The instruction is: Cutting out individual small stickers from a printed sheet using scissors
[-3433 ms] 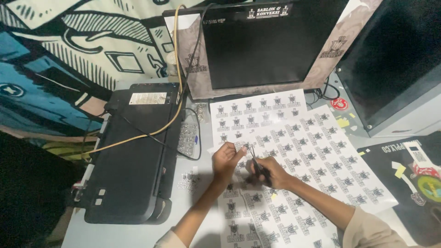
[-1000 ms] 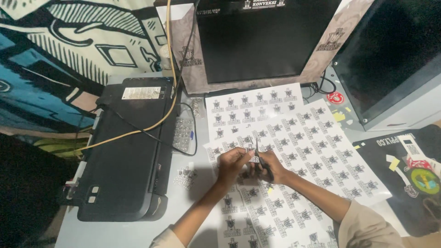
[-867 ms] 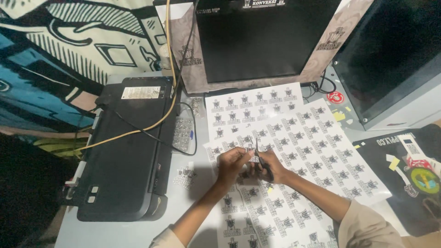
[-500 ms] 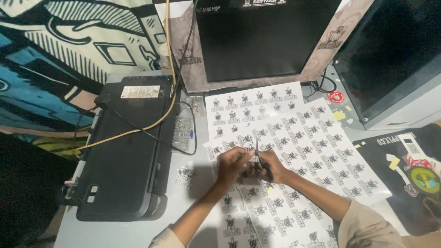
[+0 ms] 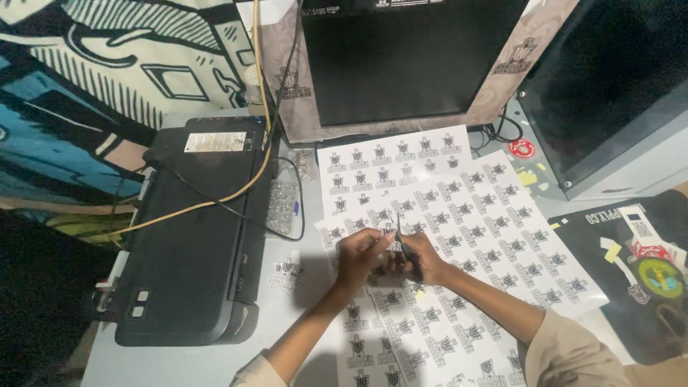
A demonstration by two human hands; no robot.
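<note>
The right hand (image 5: pixel 423 259) is closed round small scissors (image 5: pixel 403 244), blades pointing up into a sticker sheet (image 5: pixel 459 215). The left hand (image 5: pixel 360 252) pinches the sheet's edge just beside the blades, keeping it taut. More sheets overlap flat on the table (image 5: pixel 301 308); one cut sticker (image 5: pixel 286 273) lies beside the printer (image 5: pixel 193 236).

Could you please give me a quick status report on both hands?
Left hand pinching white printed sticker sheet. Right hand gripping small scissors. Black printer alongside, apart.
</note>
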